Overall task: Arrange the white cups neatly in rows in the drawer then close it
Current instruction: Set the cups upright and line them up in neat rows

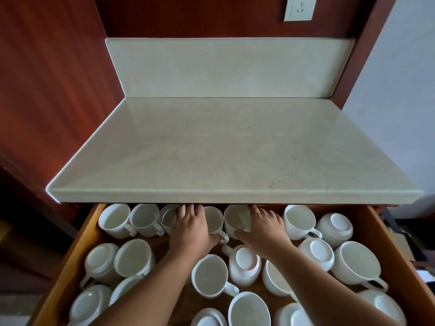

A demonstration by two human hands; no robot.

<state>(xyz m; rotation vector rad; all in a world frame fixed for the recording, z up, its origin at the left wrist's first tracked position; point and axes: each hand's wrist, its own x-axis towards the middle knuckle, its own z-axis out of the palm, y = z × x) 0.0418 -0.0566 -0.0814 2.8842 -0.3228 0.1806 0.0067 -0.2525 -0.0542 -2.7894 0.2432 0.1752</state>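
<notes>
An open wooden drawer [77, 241] holds several white cups, some upright, some upside down. A back row of upright cups runs under the counter edge. My left hand [189, 228] rests over a back-row cup [215, 220], fingers curled on its far rim and thumb by its handle. My right hand [263, 228] grips the neighbouring back-row cup [235, 218], thumb on its near side. An upside-down cup [244, 262] lies just in front, between my forearms. In the front of the drawer the cups are scattered, not aligned.
A pale stone counter [223, 156] overhangs the drawer's back, hiding the cups' far rims. Red-brown wood panels flank it. A wall socket [299, 7] sits at the top right. Upright cup [299, 220] and upturned cup [336, 225] stand to the right of my hands.
</notes>
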